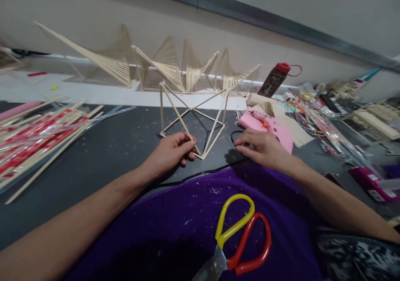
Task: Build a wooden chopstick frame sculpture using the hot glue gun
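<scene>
A small frame of thin wooden sticks (190, 114) stands on the dark table (109, 156) in front of me. My left hand (171, 151) is closed, pinching one of the frame's near sticks close to its front corner. My right hand (261, 146) lies to the right of the frame with fingers curled down on the table edge, over a thin black cable (233, 136); I cannot make out whether it holds anything. Scissors with one yellow and one red handle (240, 235) lie on the purple cloth (187, 222) in my lap.
Packs of wooden sticks in red-printed wrappers (37, 137) lie at the left. Finished stick models (150, 64) line the back wall. At the right are a pink cloth (268, 126), a brown bottle with a red cap (275, 79), and a clutter of tools and wires (328, 118).
</scene>
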Demonstrator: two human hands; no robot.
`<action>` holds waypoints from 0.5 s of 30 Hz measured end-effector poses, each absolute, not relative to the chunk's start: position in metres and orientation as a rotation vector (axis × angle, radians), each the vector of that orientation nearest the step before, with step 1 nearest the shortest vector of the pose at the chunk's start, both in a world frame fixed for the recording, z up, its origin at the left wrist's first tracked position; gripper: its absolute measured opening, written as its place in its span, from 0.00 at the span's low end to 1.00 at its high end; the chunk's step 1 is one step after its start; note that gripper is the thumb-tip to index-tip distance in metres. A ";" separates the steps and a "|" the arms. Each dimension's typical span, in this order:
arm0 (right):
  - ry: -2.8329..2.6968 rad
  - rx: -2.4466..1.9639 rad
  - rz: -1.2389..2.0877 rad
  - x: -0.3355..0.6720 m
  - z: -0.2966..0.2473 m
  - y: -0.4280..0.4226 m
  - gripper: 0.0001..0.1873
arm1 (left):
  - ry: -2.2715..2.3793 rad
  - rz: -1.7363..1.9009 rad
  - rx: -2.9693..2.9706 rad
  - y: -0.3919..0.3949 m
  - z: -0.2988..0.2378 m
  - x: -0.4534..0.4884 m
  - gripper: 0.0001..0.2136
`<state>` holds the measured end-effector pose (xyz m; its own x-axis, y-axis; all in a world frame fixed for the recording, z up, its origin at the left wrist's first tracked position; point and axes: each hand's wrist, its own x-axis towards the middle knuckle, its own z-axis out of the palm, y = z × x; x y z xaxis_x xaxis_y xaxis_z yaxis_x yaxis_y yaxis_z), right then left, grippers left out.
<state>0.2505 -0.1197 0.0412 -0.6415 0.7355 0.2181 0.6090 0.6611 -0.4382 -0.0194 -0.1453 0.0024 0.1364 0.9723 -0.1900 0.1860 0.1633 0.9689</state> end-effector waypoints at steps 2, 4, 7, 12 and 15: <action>-2.300 -1.293 0.363 0.284 0.048 -0.112 0.09 | 1.314 0.893 1.282 -0.145 0.001 -0.019 0.10; -2.047 -1.629 0.218 0.320 0.047 -0.096 0.11 | 1.323 0.910 1.293 -0.144 -0.001 -0.019 0.10; -1.777 -2.068 0.211 0.363 0.033 -0.070 0.16 | 1.326 0.925 1.305 -0.144 -0.002 -0.019 0.11; -1.677 -2.165 0.451 0.377 0.009 -0.046 0.20 | 1.337 0.923 1.332 -0.146 -0.001 -0.018 0.12; -1.658 -2.173 0.434 0.368 0.008 -0.038 0.11 | 1.333 0.932 1.321 -0.147 0.001 -0.017 0.12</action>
